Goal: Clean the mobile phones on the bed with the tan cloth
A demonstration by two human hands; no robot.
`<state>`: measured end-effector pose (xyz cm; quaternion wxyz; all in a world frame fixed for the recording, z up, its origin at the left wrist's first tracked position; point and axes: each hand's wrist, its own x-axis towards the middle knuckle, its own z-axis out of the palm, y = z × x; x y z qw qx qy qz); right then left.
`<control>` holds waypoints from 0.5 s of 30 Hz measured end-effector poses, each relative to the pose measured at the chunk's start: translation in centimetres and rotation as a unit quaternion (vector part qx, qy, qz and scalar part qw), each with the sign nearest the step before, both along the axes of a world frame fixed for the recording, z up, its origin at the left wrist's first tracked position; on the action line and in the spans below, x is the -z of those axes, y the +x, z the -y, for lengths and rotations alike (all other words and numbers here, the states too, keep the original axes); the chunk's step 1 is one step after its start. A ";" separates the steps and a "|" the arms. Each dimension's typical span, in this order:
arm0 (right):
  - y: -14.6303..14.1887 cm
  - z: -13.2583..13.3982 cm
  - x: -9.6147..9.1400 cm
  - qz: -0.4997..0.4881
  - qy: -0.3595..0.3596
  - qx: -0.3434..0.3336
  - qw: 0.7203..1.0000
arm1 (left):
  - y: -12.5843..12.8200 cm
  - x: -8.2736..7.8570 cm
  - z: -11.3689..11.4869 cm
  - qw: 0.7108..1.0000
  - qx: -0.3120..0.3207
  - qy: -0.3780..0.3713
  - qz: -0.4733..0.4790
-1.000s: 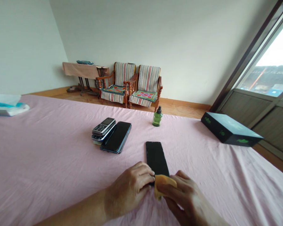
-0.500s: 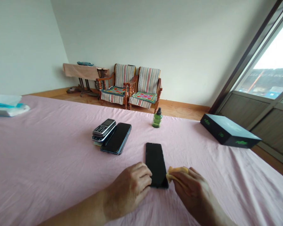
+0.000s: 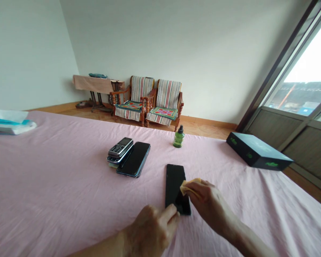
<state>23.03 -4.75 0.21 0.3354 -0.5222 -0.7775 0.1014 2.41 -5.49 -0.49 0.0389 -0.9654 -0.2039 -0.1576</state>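
A black smartphone [image 3: 174, 184] lies screen up on the pink cloth, long side pointing away from me. My left hand [image 3: 155, 228] is closed at its near end, fingertips holding the lower left corner. Between the fingers of my right hand [image 3: 205, 200] is a folded yellow cloth [image 3: 188, 185], which touches the right part of the screen around mid-length. Beyond and to the left lie stacked smartphones [image 3: 135, 159] with a dark screen on top. Silver keypad phones [image 3: 121, 148] are piled against them. A green spray bottle [image 3: 179, 137] with a black top stands upright farther back.
The pink cloth [image 3: 69, 171] covers the whole surface. A black box [image 3: 258, 151] with green print lies at the right. Tissues in a pack [image 3: 12, 123] are at the far left. Two wooden armchairs [image 3: 163, 103] stand beyond the far edge.
My right hand has moved the yellow cloth from the phone's right edge up and left onto the screen. My left hand has slid from the left side down to the near end.
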 end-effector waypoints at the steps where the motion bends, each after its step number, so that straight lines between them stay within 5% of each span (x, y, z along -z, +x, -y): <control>1: -0.5 -0.8 -0.4 0.017 -0.002 -0.015 1.000 | 0.0 0.0 0.1 1.000 -0.015 -0.014 -0.013; 9: -3.3 -7.8 -1.3 0.132 -0.030 -0.090 0.987 | 0.1 -0.5 0.5 0.996 -0.051 -0.034 -0.060; 15: -4.3 -6.5 -1.0 0.146 -0.057 -0.106 0.982 | 0.2 -0.3 0.2 0.998 -0.040 -0.018 -0.055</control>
